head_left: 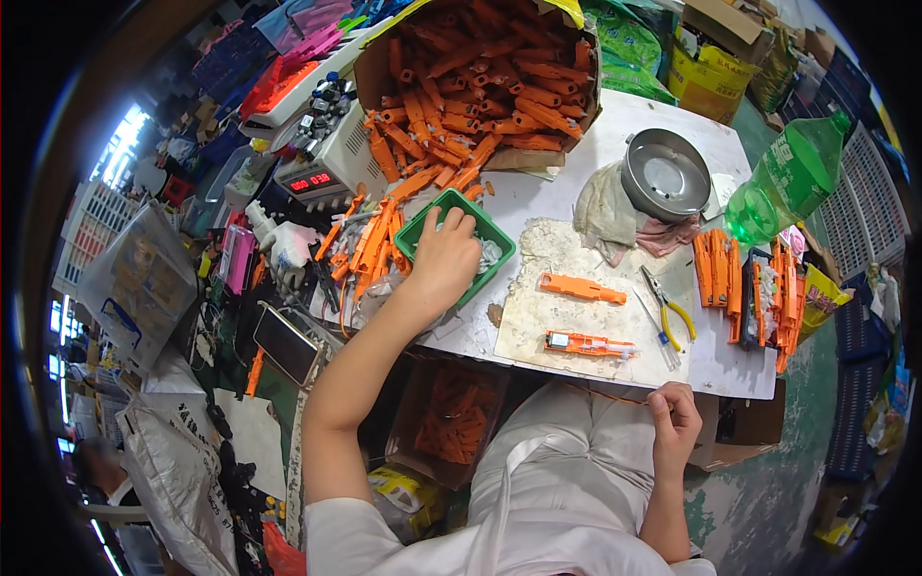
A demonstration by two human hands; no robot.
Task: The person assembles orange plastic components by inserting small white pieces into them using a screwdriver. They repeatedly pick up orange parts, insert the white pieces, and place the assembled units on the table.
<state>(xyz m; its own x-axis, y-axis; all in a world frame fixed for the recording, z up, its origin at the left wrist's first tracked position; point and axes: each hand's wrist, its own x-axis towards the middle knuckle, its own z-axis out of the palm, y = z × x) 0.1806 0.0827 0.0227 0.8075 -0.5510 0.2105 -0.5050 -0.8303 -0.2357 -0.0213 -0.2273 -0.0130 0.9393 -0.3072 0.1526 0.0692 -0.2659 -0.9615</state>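
Observation:
My left hand (448,257) reaches into a small green tray (499,252) that holds small pale grey parts. Its fingers are bent and somewhat apart, with the tips hidden among the parts. At the table's front edge my right hand (674,415) is closed in a pinch, and a thin reddish wire (615,396) leads to its fingers. On a stained pale board (519,331) lie two orange plastic housings: a plain orange half-shell (582,288) and, nearer me, an orange housing with fitted parts (590,345). Yellow-handled pliers (680,322) and a screwdriver (663,338) lie to their right.
A large box of orange housings (490,86) tips toward the table at the back. A metal bowl (667,175) rests on rags beside a green bottle (792,178). More orange housings (715,269) stand at right. A power supply (327,168) and phone (288,344) are at left.

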